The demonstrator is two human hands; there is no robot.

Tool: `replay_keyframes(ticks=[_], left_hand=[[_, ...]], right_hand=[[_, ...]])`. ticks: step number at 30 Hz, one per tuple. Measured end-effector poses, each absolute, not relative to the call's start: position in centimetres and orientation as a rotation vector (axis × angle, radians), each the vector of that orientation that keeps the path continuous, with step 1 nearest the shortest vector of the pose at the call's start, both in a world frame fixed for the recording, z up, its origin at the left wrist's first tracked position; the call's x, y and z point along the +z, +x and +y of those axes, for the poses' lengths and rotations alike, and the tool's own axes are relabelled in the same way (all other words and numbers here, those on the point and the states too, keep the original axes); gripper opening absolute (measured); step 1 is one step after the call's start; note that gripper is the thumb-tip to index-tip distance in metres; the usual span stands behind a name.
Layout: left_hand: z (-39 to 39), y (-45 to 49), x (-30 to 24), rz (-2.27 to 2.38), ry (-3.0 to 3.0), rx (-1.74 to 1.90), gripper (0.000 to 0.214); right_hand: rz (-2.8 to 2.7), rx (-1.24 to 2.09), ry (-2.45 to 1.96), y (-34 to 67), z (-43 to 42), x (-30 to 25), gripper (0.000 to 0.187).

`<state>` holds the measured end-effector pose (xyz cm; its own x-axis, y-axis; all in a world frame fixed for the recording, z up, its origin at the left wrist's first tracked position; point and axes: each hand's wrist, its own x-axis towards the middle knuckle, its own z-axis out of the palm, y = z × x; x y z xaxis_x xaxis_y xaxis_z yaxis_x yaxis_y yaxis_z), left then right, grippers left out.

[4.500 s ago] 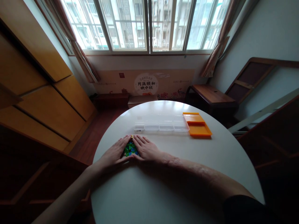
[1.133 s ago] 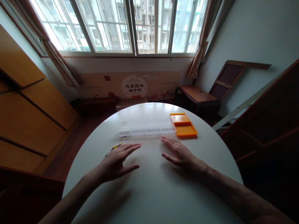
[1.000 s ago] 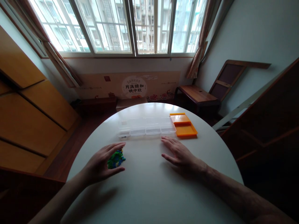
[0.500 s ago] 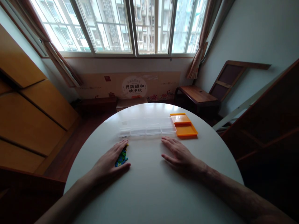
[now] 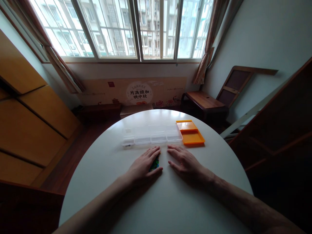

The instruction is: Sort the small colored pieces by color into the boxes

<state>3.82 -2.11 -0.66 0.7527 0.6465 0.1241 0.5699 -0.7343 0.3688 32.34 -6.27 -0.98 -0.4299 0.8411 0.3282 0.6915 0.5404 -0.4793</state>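
A pile of small colourful pieces [image 5: 154,163], mostly green and blue, lies on the white round table [image 5: 136,208]. Each piece is too small to name. My left hand [image 5: 145,164] curves around the pile's left side, with fingers stretched and thumb apart, and covers part of it. Facing it from the right, my right hand [image 5: 184,161] rests on the tabletop with fingers extended and thumb apart, holding nothing. A narrow gap separates the two hands. Just beyond them lies a clear plastic compartment box [image 5: 159,138] with its lid laid back.
An orange open case [image 5: 193,138] with a see-through lid touches or nearly touches the clear box's right end. Past the table's far edge stand a wooden stool-like seat [image 5: 204,99] and a printed carton panel [image 5: 97,94] under the window. A wooden cabinet [image 5: 31,120] stands left.
My left hand has slid to the right across the table, and the colourful pile has moved with it toward my right hand. My right hand has stayed nearly still.
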Motion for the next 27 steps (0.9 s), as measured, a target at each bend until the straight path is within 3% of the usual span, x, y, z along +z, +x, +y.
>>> replay_keyframes(ticks=[9, 18, 27], left_hand=[[-1.7, 6.4, -0.5, 0.884, 2.573, 0.449, 0.087], [1.1, 1.4, 0.5, 0.747, 2.522, 0.597, 0.092], [2.0, -1.9, 1.7, 0.789, 2.479, 0.447, 0.087]], right_hand=[[-2.230, 0.387, -1.175, 32.4, -5.8, -1.1, 0.049], [-2.281, 0.338, -1.206, 32.6, -5.0, -1.1, 0.047], [-2.443, 0.249, -1.131, 30.3, -1.7, -0.7, 0.086]])
